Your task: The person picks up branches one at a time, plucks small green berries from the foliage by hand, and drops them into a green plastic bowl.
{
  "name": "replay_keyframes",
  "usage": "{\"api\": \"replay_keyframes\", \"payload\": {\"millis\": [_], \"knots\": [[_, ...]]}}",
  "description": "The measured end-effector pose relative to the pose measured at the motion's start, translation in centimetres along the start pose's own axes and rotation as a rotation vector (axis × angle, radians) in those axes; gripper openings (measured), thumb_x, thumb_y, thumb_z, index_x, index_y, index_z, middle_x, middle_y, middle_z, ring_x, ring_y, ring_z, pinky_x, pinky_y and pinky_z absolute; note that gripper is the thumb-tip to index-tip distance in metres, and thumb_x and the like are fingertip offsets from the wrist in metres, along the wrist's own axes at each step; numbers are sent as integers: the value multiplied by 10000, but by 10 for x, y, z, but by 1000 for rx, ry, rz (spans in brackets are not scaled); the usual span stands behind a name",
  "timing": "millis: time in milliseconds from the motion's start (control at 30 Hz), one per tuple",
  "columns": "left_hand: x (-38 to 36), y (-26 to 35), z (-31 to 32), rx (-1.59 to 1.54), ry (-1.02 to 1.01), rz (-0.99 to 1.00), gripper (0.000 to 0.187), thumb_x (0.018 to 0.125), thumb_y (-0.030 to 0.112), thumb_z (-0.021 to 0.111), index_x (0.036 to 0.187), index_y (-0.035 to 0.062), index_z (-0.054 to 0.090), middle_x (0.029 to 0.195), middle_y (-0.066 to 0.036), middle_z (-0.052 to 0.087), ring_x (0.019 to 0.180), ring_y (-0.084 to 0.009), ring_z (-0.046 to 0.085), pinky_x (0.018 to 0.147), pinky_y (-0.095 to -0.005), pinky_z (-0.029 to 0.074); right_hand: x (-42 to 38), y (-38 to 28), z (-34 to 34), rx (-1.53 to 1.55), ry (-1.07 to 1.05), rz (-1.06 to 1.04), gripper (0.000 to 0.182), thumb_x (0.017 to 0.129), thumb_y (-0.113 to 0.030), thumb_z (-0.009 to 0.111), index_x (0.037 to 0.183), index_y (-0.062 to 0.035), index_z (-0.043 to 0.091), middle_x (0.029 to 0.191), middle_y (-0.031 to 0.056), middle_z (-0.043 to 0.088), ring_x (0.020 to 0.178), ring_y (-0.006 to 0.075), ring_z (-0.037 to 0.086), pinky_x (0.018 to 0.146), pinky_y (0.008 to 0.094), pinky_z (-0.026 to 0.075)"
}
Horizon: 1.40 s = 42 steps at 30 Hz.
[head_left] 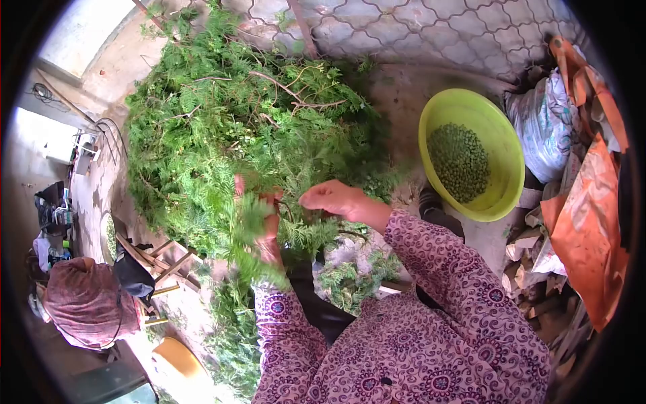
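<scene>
My left hand [270, 227] is closed on a leafy evergreen sprig [252, 219], whose fronds are smeared by motion and cover part of the fingers. Just right of it is my right hand [335, 199], its fingers pressed together in a pinch. What those fingertips hold, if anything, is too small to make out. Both hands are over the near edge of a large heap of cut evergreen branches [222, 128]. To the right, a yellow-green basin [509, 158] has many small round green cones or seeds [461, 161] in its bottom.
A wire mesh fence [417, 34] runs behind the heap. Sacks [542, 124], an orange sheet [589, 222] and split wood [531, 269] line the right side. At left another person [91, 303] sits near a wooden stool [176, 262] and a yellow tub [180, 357].
</scene>
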State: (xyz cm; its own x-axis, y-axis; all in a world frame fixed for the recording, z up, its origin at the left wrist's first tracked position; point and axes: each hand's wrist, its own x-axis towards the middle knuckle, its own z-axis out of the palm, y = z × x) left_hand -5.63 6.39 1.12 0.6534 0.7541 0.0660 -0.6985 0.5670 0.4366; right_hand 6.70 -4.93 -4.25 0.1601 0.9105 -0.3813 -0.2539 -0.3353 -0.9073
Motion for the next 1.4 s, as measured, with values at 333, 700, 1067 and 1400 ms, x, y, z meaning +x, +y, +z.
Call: {"api": "replay_keyframes", "payload": {"millis": [333,700,1067,1400], "knots": [[13,44,-50,-208,-23,22,168,822,190,498,816,24,523,512,-24,369,458,-118,310,626,-351,361,-38,-46,-84,107,169,-139,373,781,-240,610,1040,22,548,847,96,577,629,130,542,559,276,483],[15,23,11,-298,247,-32,182,731,249,529,687,96,441,532,-19,306,461,-136,272,623,-348,313,-61,-19,-40,-1019,-98,-208,514,704,-354,608,1079,-9,546,992,211,571,927,339,546,797,402,431],[34,21,0,-325,-5,-190,481,800,404,555,1046,-1,474,898,-159,563,765,-259,524,786,-425,415,-82,-35,-27,-533,-325,159,253,801,-233,486,669,-25,547,592,50,585,487,123,554,481,258,431],[14,6,23,435,240,-21,206,850,222,524,934,36,551,904,-119,573,820,-214,542,741,-383,463,-99,-49,-60,-349,-80,88,304,822,-266,525,618,-41,507,526,-4,474,458,72,420,447,245,339]]}}
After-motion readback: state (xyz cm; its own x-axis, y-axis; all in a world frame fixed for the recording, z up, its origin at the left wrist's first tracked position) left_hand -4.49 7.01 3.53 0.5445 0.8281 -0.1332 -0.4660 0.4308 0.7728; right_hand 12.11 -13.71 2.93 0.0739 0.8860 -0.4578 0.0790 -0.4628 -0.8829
